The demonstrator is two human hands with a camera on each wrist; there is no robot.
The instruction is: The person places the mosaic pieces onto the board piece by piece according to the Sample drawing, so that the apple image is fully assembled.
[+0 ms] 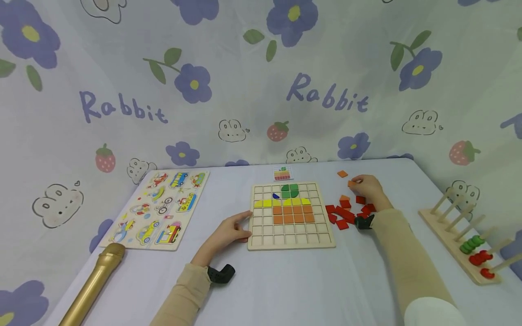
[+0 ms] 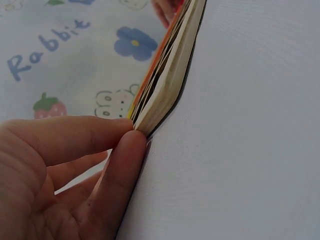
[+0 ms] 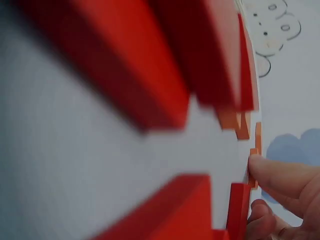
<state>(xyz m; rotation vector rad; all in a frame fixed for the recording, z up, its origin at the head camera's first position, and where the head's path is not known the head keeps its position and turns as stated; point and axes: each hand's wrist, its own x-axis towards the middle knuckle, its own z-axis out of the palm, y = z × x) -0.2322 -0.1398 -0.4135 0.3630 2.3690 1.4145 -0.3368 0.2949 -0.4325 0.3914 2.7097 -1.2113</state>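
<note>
The left hand (image 1: 225, 233) touches the left edge of the grid board (image 1: 291, 239), finger and thumb spread. Right of the board, the right hand (image 1: 369, 189), thumb apart, touches an orange tile (image 1: 350, 184) its finger partly covers; red tiles (image 1: 344, 214) nearby blur up close.

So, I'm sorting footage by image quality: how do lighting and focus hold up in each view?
Head view: soft, fairly even light, the grid board clear; left wrist view: dimmer and greyish, the left hand reasonably distinct; right wrist view: the nearest red blocks badly blurred, probably too close, with dark shade at upper left.
</note>
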